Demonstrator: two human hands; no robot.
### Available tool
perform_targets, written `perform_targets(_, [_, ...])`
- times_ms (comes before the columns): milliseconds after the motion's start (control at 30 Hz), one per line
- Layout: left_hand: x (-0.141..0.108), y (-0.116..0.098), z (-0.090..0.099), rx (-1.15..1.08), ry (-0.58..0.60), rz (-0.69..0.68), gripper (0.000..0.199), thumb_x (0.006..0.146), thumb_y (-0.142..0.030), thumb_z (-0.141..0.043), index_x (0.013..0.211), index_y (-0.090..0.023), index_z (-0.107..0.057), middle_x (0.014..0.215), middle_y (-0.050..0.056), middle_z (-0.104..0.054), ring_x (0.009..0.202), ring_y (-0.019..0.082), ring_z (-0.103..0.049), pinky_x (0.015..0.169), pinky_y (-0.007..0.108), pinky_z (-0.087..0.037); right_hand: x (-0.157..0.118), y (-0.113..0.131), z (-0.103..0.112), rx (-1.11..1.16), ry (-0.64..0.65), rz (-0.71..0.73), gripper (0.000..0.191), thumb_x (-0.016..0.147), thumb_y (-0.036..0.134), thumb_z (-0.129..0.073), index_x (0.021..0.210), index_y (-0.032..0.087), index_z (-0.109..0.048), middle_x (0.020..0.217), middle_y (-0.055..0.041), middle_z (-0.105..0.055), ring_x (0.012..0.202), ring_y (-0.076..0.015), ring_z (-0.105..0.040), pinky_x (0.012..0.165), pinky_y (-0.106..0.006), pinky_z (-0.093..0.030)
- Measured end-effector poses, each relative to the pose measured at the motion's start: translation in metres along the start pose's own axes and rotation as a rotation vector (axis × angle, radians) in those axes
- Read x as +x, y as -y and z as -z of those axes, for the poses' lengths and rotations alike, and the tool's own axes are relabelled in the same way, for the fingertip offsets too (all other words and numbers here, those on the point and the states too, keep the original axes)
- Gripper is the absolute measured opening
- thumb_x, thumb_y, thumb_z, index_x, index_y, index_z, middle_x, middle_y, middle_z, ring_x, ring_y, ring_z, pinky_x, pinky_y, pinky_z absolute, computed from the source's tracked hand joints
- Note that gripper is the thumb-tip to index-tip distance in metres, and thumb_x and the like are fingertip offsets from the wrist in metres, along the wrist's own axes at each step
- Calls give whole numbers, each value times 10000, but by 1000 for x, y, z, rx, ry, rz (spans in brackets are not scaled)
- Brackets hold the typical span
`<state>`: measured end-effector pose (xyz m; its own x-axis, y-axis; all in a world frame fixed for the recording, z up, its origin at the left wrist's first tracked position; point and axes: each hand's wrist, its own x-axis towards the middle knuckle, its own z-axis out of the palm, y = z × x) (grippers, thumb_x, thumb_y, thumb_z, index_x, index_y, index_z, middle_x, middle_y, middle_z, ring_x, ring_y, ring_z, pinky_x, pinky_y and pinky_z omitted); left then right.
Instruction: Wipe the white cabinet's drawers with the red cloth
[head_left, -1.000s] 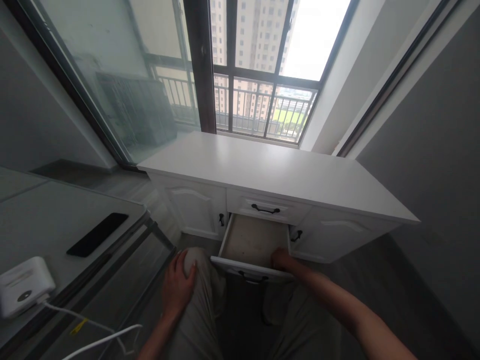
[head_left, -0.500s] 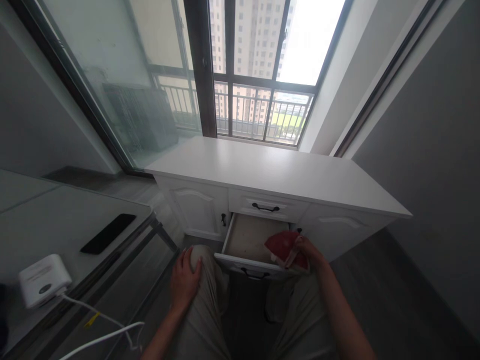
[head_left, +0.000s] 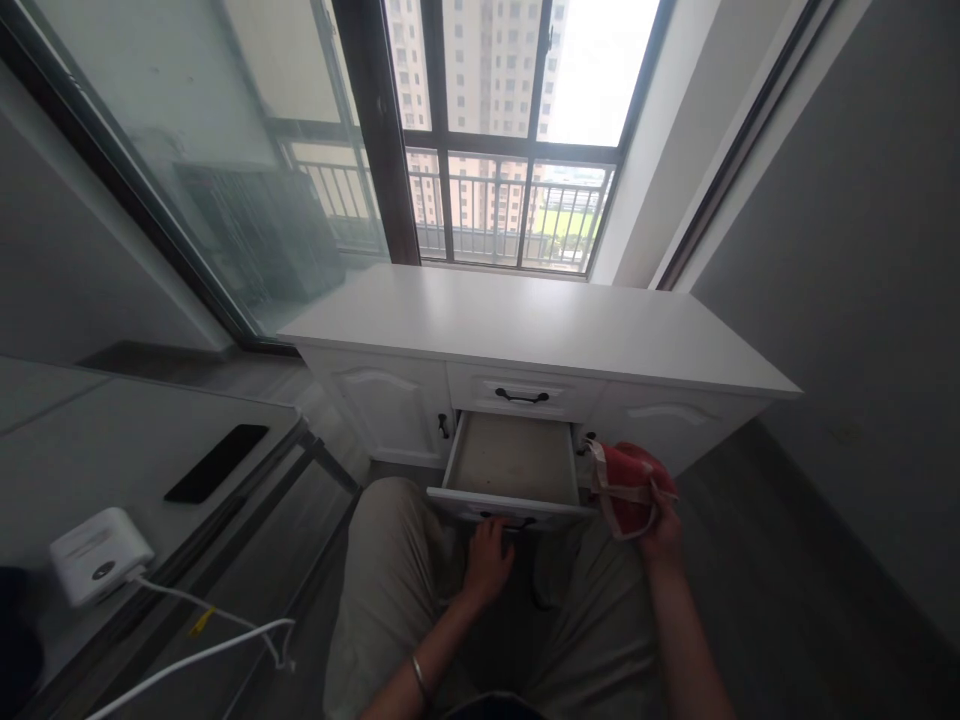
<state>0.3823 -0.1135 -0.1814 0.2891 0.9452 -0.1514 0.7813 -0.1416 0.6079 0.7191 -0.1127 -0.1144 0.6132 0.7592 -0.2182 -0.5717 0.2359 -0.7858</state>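
1. Holding a red cloth [head_left: 637,465] with pale trim in the right hand [head_left: 661,535]; gripping near its four o'clock edge, with fingers closed on the fabric.
2. Pointing the cloth's pale-edged upper corner toward ten o'clock; running its long axis roughly ten to four, though too crumpled to fix exactly.
3. Hanging at three o'clock from the pulled-out drawer [head_left: 517,455], just beside its front corner and close to the black door handle [head_left: 590,438]; cannot tell whether touching the drawer.
4. Reaching with the left hand [head_left: 489,560] to the black drawer handle [head_left: 521,523], at the drawer's six o'clock; cannot tell whether hooked round it or merely resting there.
5. Facing the drawer front toward six o'clock; running its long edge nine to three, out of a white cabinet [head_left: 540,325].
6. Lying at nine o'clock from the drawer, a black phone [head_left: 217,462]; between eight and nine, a white device [head_left: 101,550]; both on a table [head_left: 112,430].
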Motion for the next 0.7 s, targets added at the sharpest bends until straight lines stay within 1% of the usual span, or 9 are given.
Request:
perform_targets(100, [20, -6, -12, 70, 60, -1, 521, 953, -198, -579, 1472, -189, -627, 1512, 143, -650, 1445, 310, -576, 1231, 451, -450, 0, -1, -5, 31, -18, -56, 373, 764, 382, -884, 1116, 265, -841, 1124, -61, -853, 1061, -311, -819, 1039, -538, -666])
perform_targets(167, [32, -6, -14, 119, 87, -4, 506, 952, -199, -597, 1455, -171, -635, 1494, 157, -654, 1440, 323, -570, 1235, 454, -434, 2, -4, -4, 45, -33, -58, 352, 773, 376, -896, 1103, 267, -841, 1103, -56, -856, 1055, -314, -821, 1051, -555, -661])
perform_targets(267, [47, -5, -13, 180, 110, -20, 503, 951, -202, -621, 1452, -157, -622, 1478, 172, -650, 1430, 332, -571, 1222, 457, -435, 4, -11, 2, 57, -67, -56, 308, 801, 372, -890, 1094, 294, -836, 1084, -20, -859, 1096, -298, -816, 1090, -547, -645])
perform_targets(367, [63, -5, -11, 227, 113, -37, 497, 964, -208, -619, 1459, -174, -596, 1479, 169, -636, 1429, 325, -569, 1209, 453, -439, 7, -15, 5, 65, -51, -41, 322, 811, 389, -894, 1117, 313, -830, 1118, -4, -857, 1185, -283, -793, 1140, -514, -620])
perform_targets(467, [87, -8, -6, 262, 117, -41, 494, 970, -231, -634, 1458, -178, -579, 1479, 171, -629, 1439, 324, -557, 1208, 446, -430, 8, -16, 3, 58, -7, -47, 362, 821, 425, -898, 1159, 319, -825, 1191, -12, -846, 1265, -285, -761, 1163, -501, -608])
perform_targets(600, [125, -18, 3, 305, 129, -27, 515, 984, -272, -662, 1474, -153, -561, 1502, 188, -617, 1458, 327, -539, 1205, 446, -432, 6, -14, -1, 65, 25, -104, 364, 845, 444, -890, 1181, 322, -821, 1235, -23, -837, 1271, -301, -759, 1154, -520, -616])
perform_targets(700, [154, -27, 9, 339, 143, -6, 496, 1019, -352, -673, 1464, -154, -583, 1509, 172, -622, 1433, 325, -563, 1198, 496, -458, 5, -14, -2, 73, 72, -126, 353, 855, 447, -894, 1176, 319, -823, 1230, -28, -838, 1269, -299, -760, 1174, -499, -604])
